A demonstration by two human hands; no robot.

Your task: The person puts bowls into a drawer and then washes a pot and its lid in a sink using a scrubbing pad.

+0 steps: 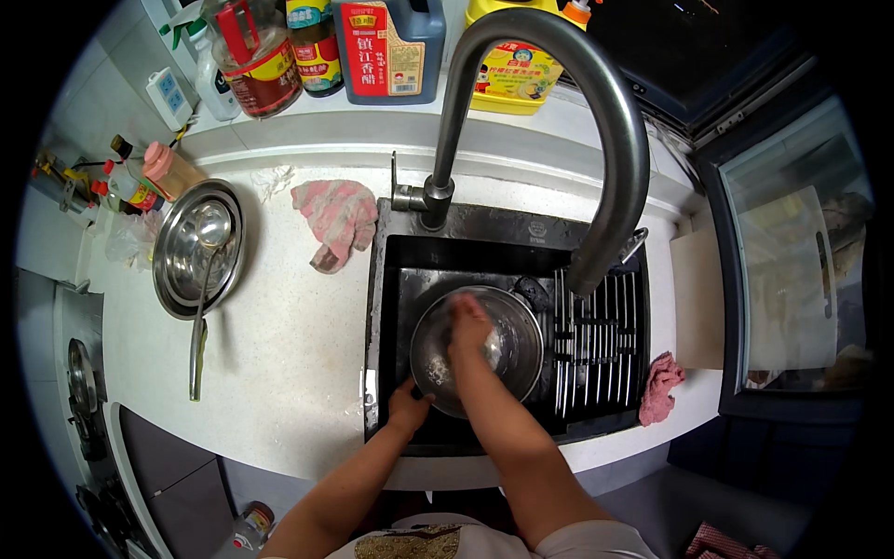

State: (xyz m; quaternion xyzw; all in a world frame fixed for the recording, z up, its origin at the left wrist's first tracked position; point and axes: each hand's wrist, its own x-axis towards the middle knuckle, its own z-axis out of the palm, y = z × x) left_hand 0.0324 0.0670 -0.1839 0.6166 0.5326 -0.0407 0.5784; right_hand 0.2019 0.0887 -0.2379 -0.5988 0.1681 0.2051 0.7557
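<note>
A round stainless steel pot (533, 359) sits in the black sink (396, 317) under the faucet. Its inside is wet, with bubbles or droplets near the bottom. My left hand (410, 407) is closed at the near-left side of the pot, where its fingers meet the edge. Over the pot's inside is my right hand (470, 321), smeared by motion. Its fingers are too blurred to show whether they hold anything. A tall curved grey faucet (610, 121) arches above the sink; no stream of water is visible from it.
A metal rack (601, 345) covers the sink's right side. A steel basin (172, 279) with a ladle (198, 335) rests on the left counter near a pink cloth (337, 219). Bottles, including a yellow jug (512, 74), line the back ledge. Another pink cloth (662, 387) lies right.
</note>
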